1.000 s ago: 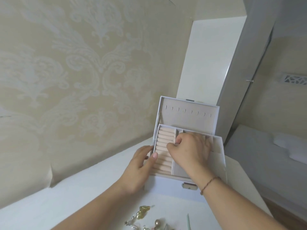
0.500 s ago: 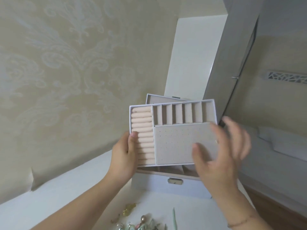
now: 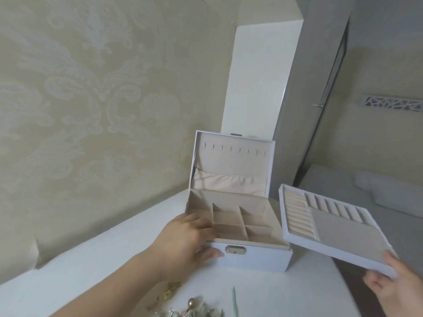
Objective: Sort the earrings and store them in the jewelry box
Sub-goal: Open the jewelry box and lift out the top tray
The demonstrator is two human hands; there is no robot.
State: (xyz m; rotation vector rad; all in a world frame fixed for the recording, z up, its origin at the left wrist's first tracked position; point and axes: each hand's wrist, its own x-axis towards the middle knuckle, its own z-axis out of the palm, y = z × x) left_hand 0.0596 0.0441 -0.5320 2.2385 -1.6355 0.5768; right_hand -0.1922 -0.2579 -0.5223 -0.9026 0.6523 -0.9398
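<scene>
Your left hand grips the near left corner of the jewelry box, its fingers curled over the rim into the left compartments and the thumb pressed against the front wall, just left of the metal clasp. The box stands on the white surface with its lid upright, showing a row of small hooks and a gathered pocket; the lower level is open to view, divided into beige compartments. Your right hand holds the lifted-out tray by its near right corner, thumb on the top edge and fingers curled under it, so the tray hangs tilted in the air to the right of the box, past the surface's edge. The tray carries ring rolls along its left side, a row of narrow slots along the far edge and a flat panel. The earrings lie in a loose heap on the surface at the bottom of the view, near your left forearm, well short of the box; a thin pale green strip lies just beside them.
</scene>
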